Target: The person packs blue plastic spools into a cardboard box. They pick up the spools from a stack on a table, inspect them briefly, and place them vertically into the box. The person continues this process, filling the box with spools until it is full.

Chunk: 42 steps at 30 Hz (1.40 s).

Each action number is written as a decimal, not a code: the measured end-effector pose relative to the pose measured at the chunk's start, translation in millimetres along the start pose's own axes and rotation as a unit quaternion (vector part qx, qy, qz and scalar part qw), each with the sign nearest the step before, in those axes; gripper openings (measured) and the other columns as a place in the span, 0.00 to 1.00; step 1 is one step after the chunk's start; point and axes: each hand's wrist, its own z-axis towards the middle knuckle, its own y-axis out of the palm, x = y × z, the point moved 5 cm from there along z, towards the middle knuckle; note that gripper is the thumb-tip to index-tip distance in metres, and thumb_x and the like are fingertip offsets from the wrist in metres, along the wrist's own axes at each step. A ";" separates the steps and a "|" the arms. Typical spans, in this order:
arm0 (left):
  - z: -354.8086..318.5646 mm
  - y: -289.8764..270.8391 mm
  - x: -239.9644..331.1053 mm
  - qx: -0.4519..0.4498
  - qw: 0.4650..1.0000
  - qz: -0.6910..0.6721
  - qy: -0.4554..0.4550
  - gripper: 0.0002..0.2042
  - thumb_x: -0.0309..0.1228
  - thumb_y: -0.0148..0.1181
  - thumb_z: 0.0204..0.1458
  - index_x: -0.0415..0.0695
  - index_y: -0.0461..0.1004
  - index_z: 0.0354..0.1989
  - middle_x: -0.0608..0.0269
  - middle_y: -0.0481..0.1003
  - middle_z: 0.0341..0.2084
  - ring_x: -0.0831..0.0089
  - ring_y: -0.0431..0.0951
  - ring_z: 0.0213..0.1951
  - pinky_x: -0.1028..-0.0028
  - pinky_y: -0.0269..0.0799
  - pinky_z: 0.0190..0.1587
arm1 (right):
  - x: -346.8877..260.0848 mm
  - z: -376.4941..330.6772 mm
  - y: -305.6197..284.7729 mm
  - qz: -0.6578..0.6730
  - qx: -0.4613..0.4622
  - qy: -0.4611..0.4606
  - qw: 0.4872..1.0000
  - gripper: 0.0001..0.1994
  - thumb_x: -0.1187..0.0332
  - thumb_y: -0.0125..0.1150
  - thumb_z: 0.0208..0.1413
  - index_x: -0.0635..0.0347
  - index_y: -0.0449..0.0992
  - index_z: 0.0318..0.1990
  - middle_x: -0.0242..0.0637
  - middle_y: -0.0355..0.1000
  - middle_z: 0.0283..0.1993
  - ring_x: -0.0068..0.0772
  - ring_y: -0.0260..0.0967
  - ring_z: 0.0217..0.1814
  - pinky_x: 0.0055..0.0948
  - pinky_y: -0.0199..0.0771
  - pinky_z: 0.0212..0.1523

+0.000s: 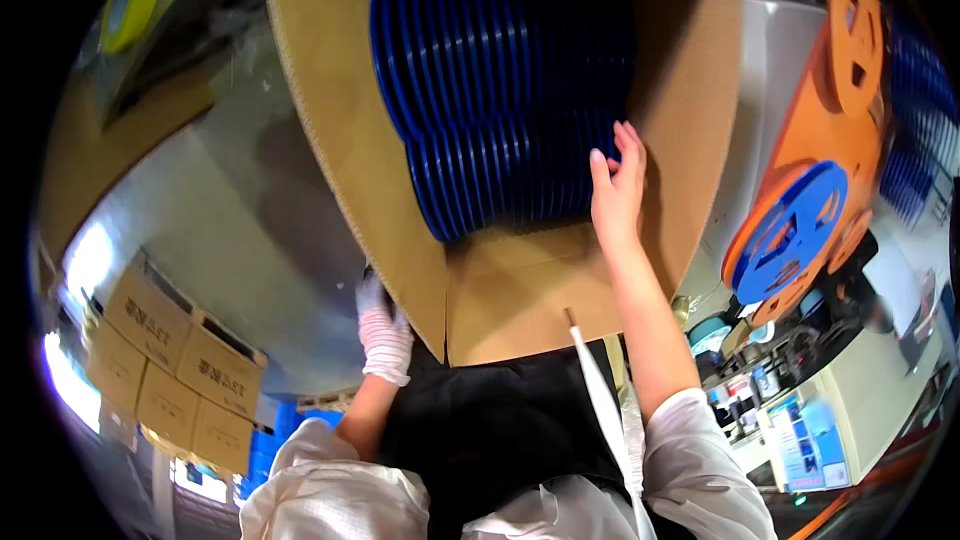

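A large open cardboard box (pixel 520 280) fills the middle of the view, its mouth toward the person and its left flap swung out; inside it stands a packed row of dark blue reels (pixel 500 90), on edge, reaching from the top of the box down to its floor; the right hand (pixel 617 185), bare, rests at the right end of the row, fingers (pixel 630 145) slightly spread and touching the last reels, clamped on nothing; the left hand (pixel 383 330), in a white glove, grips the lower edge of the left flap, fingers curled on the cardboard; orange and blue reels (pixel 800 225) hang at the right; stacked cartons (pixel 175 365) sit lower left.
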 end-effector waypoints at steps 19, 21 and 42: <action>38.2 -13.9 40.4 -0.141 0.903 0.403 0.059 0.22 0.44 0.45 0.59 0.47 0.70 0.58 0.63 0.70 0.58 0.65 0.66 0.61 0.66 0.59 0.62 | 28.2 107.8 17.7 -0.210 0.031 0.009 0.977 0.16 0.62 0.50 0.61 0.47 0.69 0.56 0.47 0.70 0.55 0.57 0.71 0.51 0.47 0.73 0.50; 39.4 -12.4 38.8 -0.127 0.892 0.424 0.087 0.21 0.43 0.44 0.60 0.47 0.70 0.57 0.63 0.70 0.58 0.64 0.66 0.60 0.66 0.59 0.61 | 25.8 111.7 21.2 -0.263 0.020 0.021 0.964 0.16 0.62 0.51 0.60 0.49 0.70 0.55 0.47 0.70 0.53 0.56 0.72 0.47 0.49 0.74 0.46; 40.2 -14.6 46.4 -0.159 0.900 0.404 0.030 0.25 0.47 0.42 0.59 0.48 0.66 0.62 0.61 0.66 0.62 0.64 0.62 0.64 0.65 0.54 0.66 | 14.6 109.1 32.3 -0.397 0.097 -0.298 0.862 0.19 0.73 0.55 0.51 0.39 0.72 0.51 0.34 0.60 0.64 0.38 0.67 0.48 0.35 0.75 0.43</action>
